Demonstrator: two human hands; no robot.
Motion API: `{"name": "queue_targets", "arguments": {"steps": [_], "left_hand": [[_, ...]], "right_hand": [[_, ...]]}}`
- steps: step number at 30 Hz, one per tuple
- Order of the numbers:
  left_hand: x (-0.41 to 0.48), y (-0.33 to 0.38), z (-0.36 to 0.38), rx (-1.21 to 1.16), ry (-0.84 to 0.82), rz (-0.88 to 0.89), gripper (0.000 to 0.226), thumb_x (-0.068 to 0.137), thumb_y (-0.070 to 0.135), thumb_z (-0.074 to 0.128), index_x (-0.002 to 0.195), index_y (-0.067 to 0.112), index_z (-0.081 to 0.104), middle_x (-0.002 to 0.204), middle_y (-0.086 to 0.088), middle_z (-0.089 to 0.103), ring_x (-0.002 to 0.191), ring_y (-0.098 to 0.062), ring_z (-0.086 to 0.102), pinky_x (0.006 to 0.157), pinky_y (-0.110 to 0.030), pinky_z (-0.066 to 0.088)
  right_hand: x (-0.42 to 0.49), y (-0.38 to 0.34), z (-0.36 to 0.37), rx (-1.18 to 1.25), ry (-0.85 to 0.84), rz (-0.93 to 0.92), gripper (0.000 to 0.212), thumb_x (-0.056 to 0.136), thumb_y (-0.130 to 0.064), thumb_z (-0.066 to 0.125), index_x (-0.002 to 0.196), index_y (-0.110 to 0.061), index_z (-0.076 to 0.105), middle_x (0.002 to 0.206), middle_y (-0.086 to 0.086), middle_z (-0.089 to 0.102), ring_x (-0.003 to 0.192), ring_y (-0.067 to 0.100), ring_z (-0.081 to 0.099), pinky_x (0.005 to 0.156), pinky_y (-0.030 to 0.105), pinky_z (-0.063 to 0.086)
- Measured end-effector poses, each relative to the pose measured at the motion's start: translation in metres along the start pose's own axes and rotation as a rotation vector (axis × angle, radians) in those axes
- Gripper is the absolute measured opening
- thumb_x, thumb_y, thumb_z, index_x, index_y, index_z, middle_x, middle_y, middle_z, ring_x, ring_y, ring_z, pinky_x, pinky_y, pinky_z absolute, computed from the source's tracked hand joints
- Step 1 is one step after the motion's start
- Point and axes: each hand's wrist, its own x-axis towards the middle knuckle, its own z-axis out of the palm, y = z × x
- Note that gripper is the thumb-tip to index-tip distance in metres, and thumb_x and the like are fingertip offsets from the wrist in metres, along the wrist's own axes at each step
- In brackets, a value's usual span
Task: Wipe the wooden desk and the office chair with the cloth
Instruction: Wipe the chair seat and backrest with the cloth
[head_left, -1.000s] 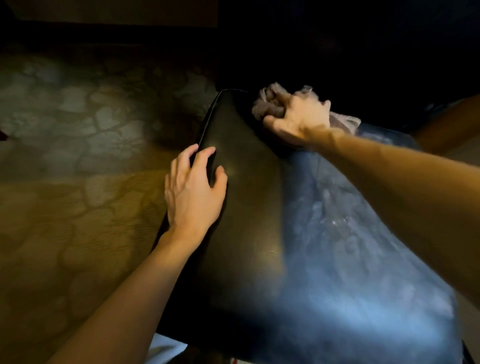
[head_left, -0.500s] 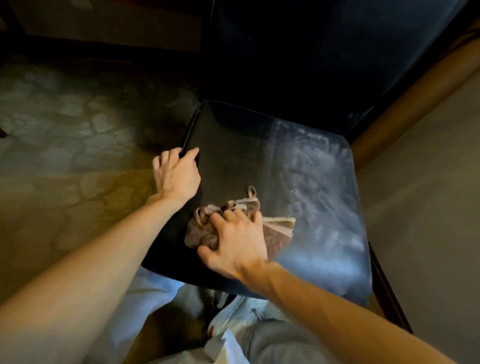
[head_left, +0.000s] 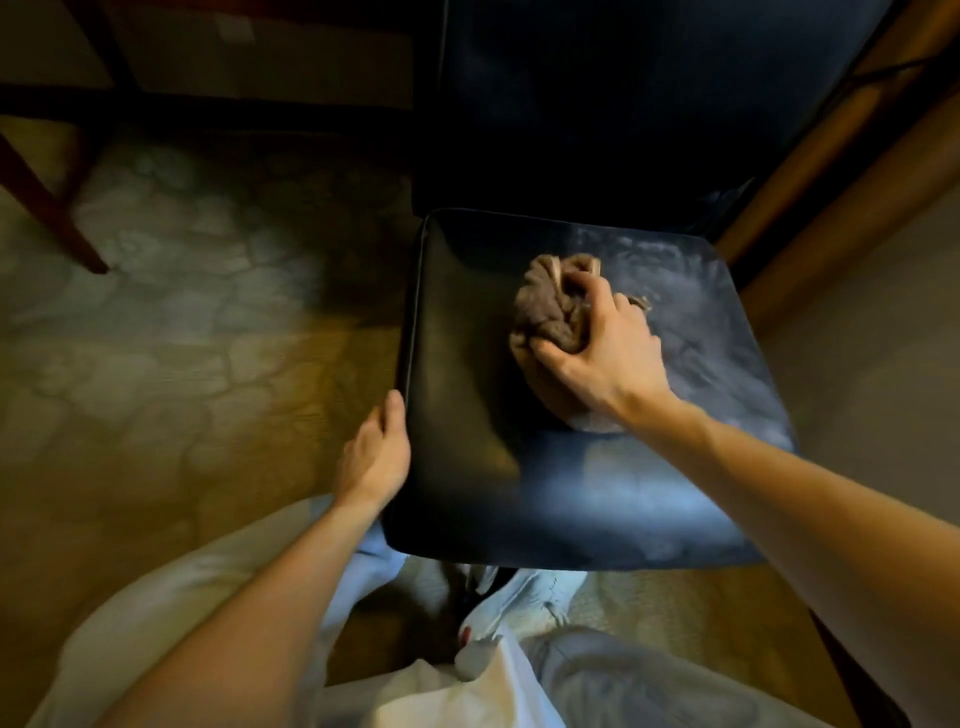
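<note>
Wiping the seat with a bunched cloth

Head view, looking down. The right hand (head_left: 605, 358) presses a bunched brown cloth (head_left: 543, 312) onto the black seat (head_left: 462, 364), near its middle and slightly toward the backrest (head_left: 623, 104). Its fingers (head_left: 597, 296) curl into the folds from the far side and the thumb clamps the near side, so the cloth lies under and just left of the palm, touching the seat. The left hand (head_left: 374, 457) grips the seat's left edge: the thumb lies on top by the piping and the other fingers are hidden beneath, so their spread cannot be told. Relation governing the next stroke: the pale, smeared area lies to the right of the cloth and nearer the person, while the strip to its left, between the two hands, looks darker, probably cleaner. The right hand is the nearer one, so a stroke rightward or toward the person seems called for. The bunch shows no clear long axis. Patterned carpet (head_left: 208, 338) surrounds the chair
</note>
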Motion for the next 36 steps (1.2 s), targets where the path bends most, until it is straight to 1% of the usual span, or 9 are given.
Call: {"name": "queue_targets", "arguments": {"steps": [4, 10, 15, 20, 24, 27, 30, 33, 36], "left_hand": [[-0.001, -0.005, 0.012, 0.009, 0.068, 0.007, 0.068, 0.102, 0.069, 0.015, 0.153, 0.032, 0.041, 0.147, -0.011, 0.054, 0.134, -0.035, 0.05, 0.114, -0.056, 0.036], [0.006, -0.003, 0.015, 0.1, 0.134, 0.059, 0.064, 0.105, 0.062, 0.017, 0.15, 0.027, 0.045, 0.144, -0.016, 0.057, 0.133, -0.038, 0.05, 0.113, -0.051, 0.035], [0.035, 0.003, -0.002, 0.284, 0.188, 0.082, 0.065, 0.106, 0.06, 0.016, 0.15, 0.025, 0.047, 0.151, -0.015, 0.052, 0.135, -0.04, 0.049, 0.114, -0.048, 0.033], [0.043, 0.018, -0.022, 0.27, 0.287, 0.067, 0.064, 0.107, 0.058, 0.018, 0.149, 0.02, 0.048, 0.147, -0.019, 0.054, 0.136, -0.043, 0.046, 0.114, -0.053, 0.031], [0.026, 0.019, -0.016, 0.211, 0.257, 0.119, 0.063, 0.106, 0.061, 0.022, 0.15, 0.023, 0.045, 0.147, -0.015, 0.053, 0.137, -0.041, 0.045, 0.115, -0.053, 0.032], [0.027, 0.016, -0.01, 0.272, 0.256, 0.194, 0.068, 0.104, 0.064, 0.023, 0.159, 0.025, 0.03, 0.158, -0.012, 0.042, 0.143, -0.038, 0.04, 0.115, -0.053, 0.032], [0.042, 0.02, -0.015, 0.371, 0.317, 0.248, 0.063, 0.105, 0.059, 0.025, 0.156, 0.024, 0.035, 0.15, -0.017, 0.047, 0.138, -0.04, 0.044, 0.109, -0.052, 0.036], [0.054, 0.024, -0.018, 0.433, 0.377, 0.278, 0.06, 0.106, 0.057, 0.026, 0.154, 0.023, 0.04, 0.147, -0.021, 0.049, 0.137, -0.04, 0.043, 0.11, -0.054, 0.033], [0.054, 0.027, -0.016, 0.404, 0.45, 0.329, 0.055, 0.107, 0.05, 0.033, 0.152, 0.021, 0.043, 0.148, -0.019, 0.048, 0.137, -0.039, 0.04, 0.11, -0.055, 0.031]], "right_hand": [[0.026, 0.01, 0.037, -0.308, -0.305, 0.083, 0.093, 0.08, -0.086, 0.053, 0.157, -0.044, 0.022, 0.163, 0.01, 0.018, 0.149, 0.042, 0.013, 0.115, 0.07, 0.02], [-0.01, -0.003, 0.059, -0.359, -0.215, -0.071, 0.091, 0.077, -0.082, 0.04, 0.152, -0.031, 0.038, 0.144, 0.011, 0.041, 0.138, 0.038, 0.03, 0.11, 0.063, 0.034], [-0.063, -0.024, 0.048, -0.21, -0.465, -0.229, 0.092, 0.063, -0.083, 0.038, 0.143, -0.04, 0.047, 0.137, 0.001, 0.05, 0.133, 0.028, 0.037, 0.108, 0.057, 0.039], [-0.009, 0.002, 0.012, -0.203, -0.097, -0.132, 0.09, 0.067, -0.08, 0.043, 0.145, -0.036, 0.044, 0.143, 0.011, 0.049, 0.13, 0.036, 0.041, 0.103, 0.053, 0.044], [0.01, 0.021, 0.029, -0.302, -0.206, -0.035, 0.079, 0.09, -0.065, 0.057, 0.158, -0.047, 0.02, 0.153, 0.015, 0.036, 0.142, 0.039, 0.028, 0.113, 0.06, 0.031], [-0.004, 0.007, 0.053, -0.343, -0.168, -0.008, 0.074, 0.087, -0.068, 0.056, 0.152, -0.039, 0.035, 0.145, 0.013, 0.041, 0.137, 0.038, 0.033, 0.109, 0.061, 0.033], [-0.048, -0.009, 0.065, -0.386, -0.246, -0.298, 0.078, 0.078, -0.067, 0.063, 0.146, -0.037, 0.042, 0.138, 0.01, 0.046, 0.131, 0.037, 0.039, 0.102, 0.059, 0.039], [-0.094, -0.001, 0.07, -0.429, -0.297, -0.672, 0.067, 0.065, -0.068, 0.07, 0.123, -0.036, 0.063, 0.115, 0.007, 0.059, 0.113, 0.033, 0.054, 0.086, 0.057, 0.048], [-0.076, 0.014, 0.06, -0.364, -0.162, -0.642, 0.063, 0.075, -0.063, 0.055, 0.13, -0.034, 0.061, 0.113, 0.01, 0.056, 0.111, 0.036, 0.052, 0.085, 0.055, 0.049]]}}
